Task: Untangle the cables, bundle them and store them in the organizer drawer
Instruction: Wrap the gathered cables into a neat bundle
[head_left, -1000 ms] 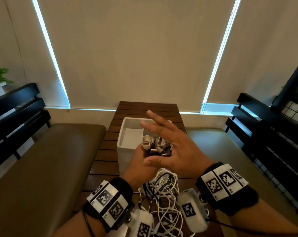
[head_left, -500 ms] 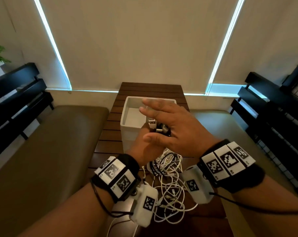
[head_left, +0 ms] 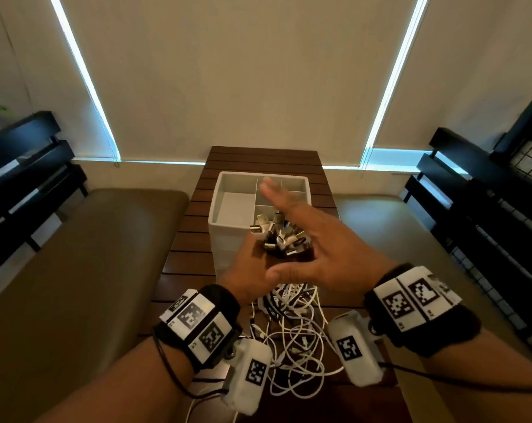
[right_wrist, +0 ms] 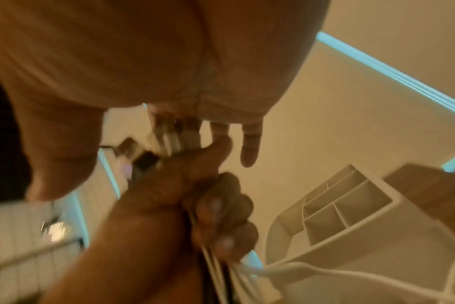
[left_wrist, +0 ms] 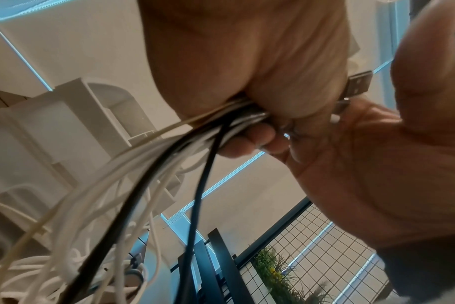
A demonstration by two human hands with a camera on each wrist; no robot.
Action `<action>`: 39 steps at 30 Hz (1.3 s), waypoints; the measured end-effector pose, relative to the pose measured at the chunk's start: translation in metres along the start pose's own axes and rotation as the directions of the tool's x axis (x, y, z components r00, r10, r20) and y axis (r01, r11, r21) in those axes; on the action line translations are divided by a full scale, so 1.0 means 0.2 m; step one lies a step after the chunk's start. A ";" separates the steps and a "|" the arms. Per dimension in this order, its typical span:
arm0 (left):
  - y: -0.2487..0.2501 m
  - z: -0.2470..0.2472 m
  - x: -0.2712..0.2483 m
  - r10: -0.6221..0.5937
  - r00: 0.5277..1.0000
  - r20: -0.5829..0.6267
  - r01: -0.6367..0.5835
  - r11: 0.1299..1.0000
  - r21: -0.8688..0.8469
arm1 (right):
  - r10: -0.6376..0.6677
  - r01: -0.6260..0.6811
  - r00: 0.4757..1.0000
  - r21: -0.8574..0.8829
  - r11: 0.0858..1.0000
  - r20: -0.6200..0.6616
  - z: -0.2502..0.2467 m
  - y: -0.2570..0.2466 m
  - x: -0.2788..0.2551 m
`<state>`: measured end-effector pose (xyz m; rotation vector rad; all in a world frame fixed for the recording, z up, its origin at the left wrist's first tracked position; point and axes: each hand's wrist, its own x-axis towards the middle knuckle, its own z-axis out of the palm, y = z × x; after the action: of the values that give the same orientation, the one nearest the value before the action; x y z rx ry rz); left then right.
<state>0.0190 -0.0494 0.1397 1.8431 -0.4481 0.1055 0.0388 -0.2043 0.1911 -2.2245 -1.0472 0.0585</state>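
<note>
My left hand (head_left: pixel 252 267) grips a bunch of white and black cables just below their plug ends (head_left: pixel 278 238), which stick up in a cluster. The left wrist view shows the cables (left_wrist: pixel 169 164) running from the fist (left_wrist: pixel 247 142) down to a loose tangle (head_left: pixel 292 340) on the table. My right hand (head_left: pixel 313 239) is open, fingers straight, palm held over the plug ends from the right. Behind both hands stands the white organizer (head_left: pixel 219 190), with divided top compartments (right_wrist: pixel 333 207) seen in the right wrist view.
The slatted wooden table (head_left: pixel 264 157) is narrow. A brown cushioned bench (head_left: pixel 75 270) lies to the left and another seat (head_left: pixel 380 215) to the right. Black slatted backrests (head_left: pixel 29 166) stand on both sides. Closed blinds fill the wall ahead.
The head view has tilted down and nearer. The right hand stays spread over the plug ends, shifting slightly. The left hand keeps its grip on the bunch.
</note>
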 end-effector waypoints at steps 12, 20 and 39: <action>-0.03 -0.01 -0.01 -0.063 0.996 0.059 0.061 0.998 0.032 | 0.090 -0.071 0.994 0.245 0.967 -0.063 0.00 0.00 -0.01; 0.00 0.03 -0.03 -0.107 0.994 0.033 0.106 0.994 0.028 | -0.036 0.025 0.987 -0.074 0.997 -0.156 0.10 -0.04 0.03; -0.01 0.04 -0.02 0.028 0.998 0.057 -0.027 1.000 -0.005 | -0.119 0.118 0.968 -0.018 0.993 -0.222 0.13 0.02 -0.03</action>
<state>0.0143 -0.0562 0.1344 1.8401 -0.5135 0.0705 0.0290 -0.1957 0.1680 -2.1096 -1.0529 -0.2407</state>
